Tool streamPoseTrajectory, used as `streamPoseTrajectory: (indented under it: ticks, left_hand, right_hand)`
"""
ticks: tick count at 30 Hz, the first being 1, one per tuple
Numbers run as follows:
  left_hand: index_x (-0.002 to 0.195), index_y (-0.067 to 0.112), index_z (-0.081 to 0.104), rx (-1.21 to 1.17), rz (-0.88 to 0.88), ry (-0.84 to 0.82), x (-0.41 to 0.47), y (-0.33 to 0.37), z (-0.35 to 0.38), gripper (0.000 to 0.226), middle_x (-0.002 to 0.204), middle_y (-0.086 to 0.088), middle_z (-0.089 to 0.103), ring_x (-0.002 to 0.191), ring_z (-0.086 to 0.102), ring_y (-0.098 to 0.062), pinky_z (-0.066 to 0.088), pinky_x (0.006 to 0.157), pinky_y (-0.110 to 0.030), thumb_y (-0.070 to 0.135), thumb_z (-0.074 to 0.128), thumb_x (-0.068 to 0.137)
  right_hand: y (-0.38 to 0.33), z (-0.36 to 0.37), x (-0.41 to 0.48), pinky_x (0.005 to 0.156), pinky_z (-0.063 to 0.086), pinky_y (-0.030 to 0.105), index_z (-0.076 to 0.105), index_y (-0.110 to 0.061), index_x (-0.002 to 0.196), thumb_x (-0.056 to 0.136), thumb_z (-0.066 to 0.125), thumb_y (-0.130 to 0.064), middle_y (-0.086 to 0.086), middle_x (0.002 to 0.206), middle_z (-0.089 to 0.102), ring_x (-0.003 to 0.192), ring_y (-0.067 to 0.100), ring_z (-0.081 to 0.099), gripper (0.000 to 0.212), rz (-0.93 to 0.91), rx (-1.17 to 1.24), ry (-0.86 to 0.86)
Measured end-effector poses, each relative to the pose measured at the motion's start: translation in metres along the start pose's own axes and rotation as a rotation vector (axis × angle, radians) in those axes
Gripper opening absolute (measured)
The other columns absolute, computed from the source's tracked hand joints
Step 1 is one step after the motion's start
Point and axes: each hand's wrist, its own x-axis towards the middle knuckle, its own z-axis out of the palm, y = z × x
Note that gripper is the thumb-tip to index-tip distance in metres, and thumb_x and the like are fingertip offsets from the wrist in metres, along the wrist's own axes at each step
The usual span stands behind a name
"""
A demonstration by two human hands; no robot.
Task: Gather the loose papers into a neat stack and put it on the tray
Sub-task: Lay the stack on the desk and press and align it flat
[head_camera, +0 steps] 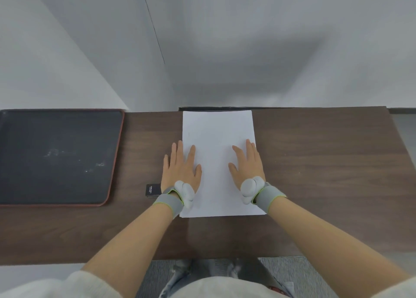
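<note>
A white paper stack [216, 144] lies squared up in the middle of the dark wooden table [326, 174], its far edge at the table's back. My left hand [181, 169] rests flat across the stack's left edge, fingers spread. Flat on the right side of the stack lies my right hand [246, 164], its outer fingers at the paper's right edge. Neither hand grips anything. The tray [117, 158], black with a reddish-brown rim, sits at the table's left end with nothing on it.
A small black card-like object [152, 190] lies between the tray and my left wrist. A grey wall rises right behind the table. The table's front edge is close to my body.
</note>
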Motion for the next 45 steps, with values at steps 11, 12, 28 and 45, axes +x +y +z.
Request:
streamPoseTrajectory:
  ticks: [11, 12, 28, 45]
  left_hand:
    - [0.149, 0.03, -0.006, 0.021, -0.055, 0.029, 0.002, 0.003, 0.004, 0.065, 0.161, -0.009, -0.002, 0.149, -0.001, -0.027, 0.013, 0.121, -0.045, 0.043, 0.024, 0.093]
    - [0.149, 0.03, -0.006, 0.02, -0.059, 0.031, 0.001, 0.003, 0.004, 0.065, 0.161, -0.009, -0.002, 0.149, -0.001, -0.027, 0.013, 0.121, -0.045, 0.043, 0.024, 0.093]
    - [0.148, 0.035, -0.008, 0.029, -0.076, -0.008, 0.001, 0.007, 0.005, 0.062, 0.161, -0.007, -0.002, 0.149, 0.005, -0.026, 0.015, 0.121, -0.041, 0.04, 0.024, 0.095]
    - [0.147, 0.037, -0.008, -0.017, -0.09, 0.034, -0.002, 0.008, 0.007, 0.066, 0.161, -0.004, 0.001, 0.148, 0.011, -0.028, 0.02, 0.118, -0.043, 0.035, 0.029, 0.093]
  right_hand:
    - [-0.003, 0.007, 0.002, 0.12, 0.004, 0.041, 0.021, -0.023, 0.147, 0.095, 0.04, -0.033, 0.015, 0.159, -0.001, 0.147, 0.03, -0.002, 0.056, -0.088, -0.074, -0.033]
    - [-0.003, 0.007, 0.002, 0.12, 0.003, 0.041, 0.019, -0.024, 0.147, 0.095, 0.038, -0.033, 0.014, 0.159, -0.003, 0.147, 0.029, -0.003, 0.056, -0.095, -0.083, -0.044]
    - [0.001, 0.008, 0.002, 0.12, -0.001, 0.043, 0.021, -0.022, 0.147, 0.096, 0.036, -0.036, 0.015, 0.159, -0.004, 0.147, 0.032, -0.005, 0.056, -0.139, -0.068, -0.08]
    - [-0.015, -0.004, -0.01, 0.12, -0.005, 0.04, 0.029, -0.02, 0.144, 0.096, 0.038, -0.032, 0.012, 0.159, -0.002, 0.147, 0.028, -0.008, 0.05, -0.087, 0.079, -0.043]
